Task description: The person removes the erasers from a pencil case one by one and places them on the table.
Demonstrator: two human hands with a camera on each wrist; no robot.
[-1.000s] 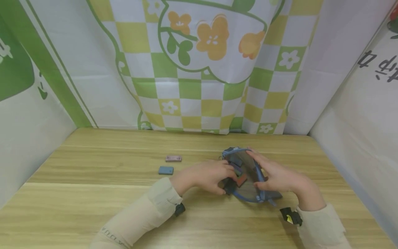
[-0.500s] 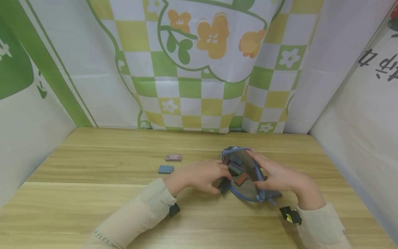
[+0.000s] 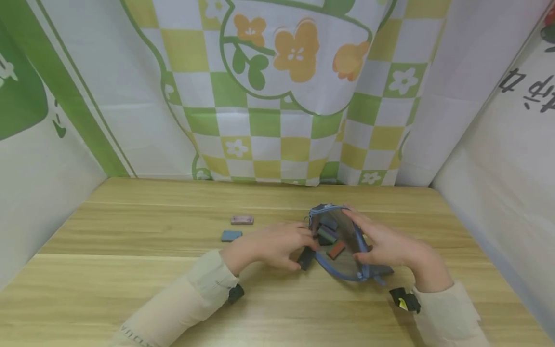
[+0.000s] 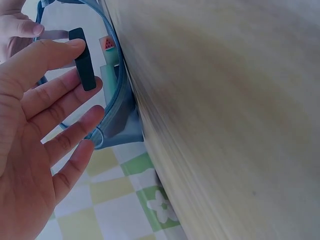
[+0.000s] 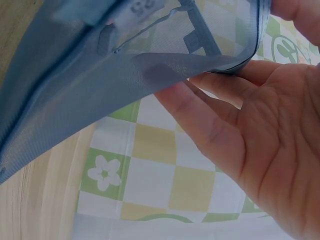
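Left hand [image 3: 279, 245] pinches a dark block [image 3: 306, 259] by the left rim of the pouch [image 3: 347, 264]; right hand [image 3: 385, 243] grips its right edge (table [image 3: 130, 270] stretches wide leftward, btw).

Cream sleeves [image 3: 186, 300], dark lettering [image 3: 134, 335] on the left, black wrist pieces [image 3: 405, 300]

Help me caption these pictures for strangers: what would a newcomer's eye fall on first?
Probably the checkered cloth with orange flowers, hanging behind the table. Next, the open blue pouch on the table's right half, held by the right hand, with an orange block inside. At its left side, the left hand pinches a dark block.
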